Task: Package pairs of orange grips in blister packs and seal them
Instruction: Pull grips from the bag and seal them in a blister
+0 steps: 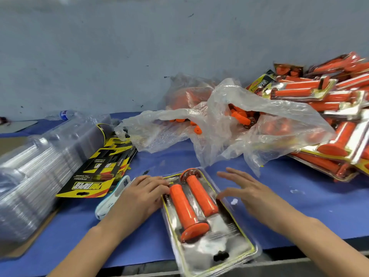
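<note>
Blue table point(279, 198) against a grey-blue wall point(139, 47), and right in the middle of it lies one clear blister pack point(235, 236), running down to the near edge. Two orange grips point(183, 208) sit side by side in it, the right one with a dark printed collar at its far end. On the card inside, along the left rim, you can read "DIAMON", upside down; the small print lower down is too fine to make out.

Left hand point(139, 194) is down on the pack's left rim, fingers lying flat against it and touching the end of the left orange grip; that grip is relaxed, pressing and closed round nothing. Right hand point(245, 188) hovers just right of the pack, blurred, fingers spread, its grip wide and holding nothing.

Left of the pack, a fanned heap of black-and-yellow cards point(93, 176), the top one reading "PROTAPER" and "SYNERGY". Further left, a long stack of clear blisters point(40, 176), too many to count. One white-and-blue tool point(111, 198) lies between the cards and the left hand. One bottle point(63, 114) with a blue label lies far behind the blisters.

Behind the pack, two crumpled clear bags point(229, 124) with loose orange pieces inside. Behind and right of the pack, a big pile point(329, 116) of filled packs, number unclear.
</note>
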The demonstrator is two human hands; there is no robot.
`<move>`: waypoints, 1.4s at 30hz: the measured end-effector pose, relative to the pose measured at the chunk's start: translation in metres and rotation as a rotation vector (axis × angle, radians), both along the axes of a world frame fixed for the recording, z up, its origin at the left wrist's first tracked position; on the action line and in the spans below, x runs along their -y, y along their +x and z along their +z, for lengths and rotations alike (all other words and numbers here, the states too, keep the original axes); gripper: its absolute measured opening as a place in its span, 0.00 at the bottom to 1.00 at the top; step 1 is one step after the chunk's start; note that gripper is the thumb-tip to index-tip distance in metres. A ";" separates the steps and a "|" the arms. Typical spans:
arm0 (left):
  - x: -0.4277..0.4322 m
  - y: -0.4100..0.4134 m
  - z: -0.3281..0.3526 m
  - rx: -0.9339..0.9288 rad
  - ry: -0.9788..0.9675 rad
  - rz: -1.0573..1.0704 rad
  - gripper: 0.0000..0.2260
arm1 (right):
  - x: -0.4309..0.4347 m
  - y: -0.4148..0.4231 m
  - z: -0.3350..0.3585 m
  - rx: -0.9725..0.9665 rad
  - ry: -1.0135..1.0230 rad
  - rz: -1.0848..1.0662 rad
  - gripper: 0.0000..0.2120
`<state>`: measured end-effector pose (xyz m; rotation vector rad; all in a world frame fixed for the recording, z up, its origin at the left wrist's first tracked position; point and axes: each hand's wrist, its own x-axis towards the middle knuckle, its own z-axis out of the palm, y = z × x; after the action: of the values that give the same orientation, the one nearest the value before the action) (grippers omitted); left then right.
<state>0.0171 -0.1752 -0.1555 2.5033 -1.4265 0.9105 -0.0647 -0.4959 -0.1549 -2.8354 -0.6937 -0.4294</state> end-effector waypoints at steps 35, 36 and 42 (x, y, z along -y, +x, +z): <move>0.019 -0.026 -0.004 -0.014 -0.040 -0.009 0.10 | -0.026 -0.025 -0.007 0.575 -0.261 -0.014 0.13; 0.016 -0.025 -0.004 -0.022 -0.038 -0.010 0.10 | -0.023 -0.025 -0.009 0.571 -0.254 -0.010 0.11; -0.005 -0.013 -0.004 -0.071 -0.051 0.039 0.11 | -0.006 -0.022 -0.014 0.557 -0.212 -0.042 0.06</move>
<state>0.0043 -0.1704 -0.1591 2.5075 -1.3214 0.8447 -0.0871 -0.4895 -0.1693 -2.9376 -0.8093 -1.2506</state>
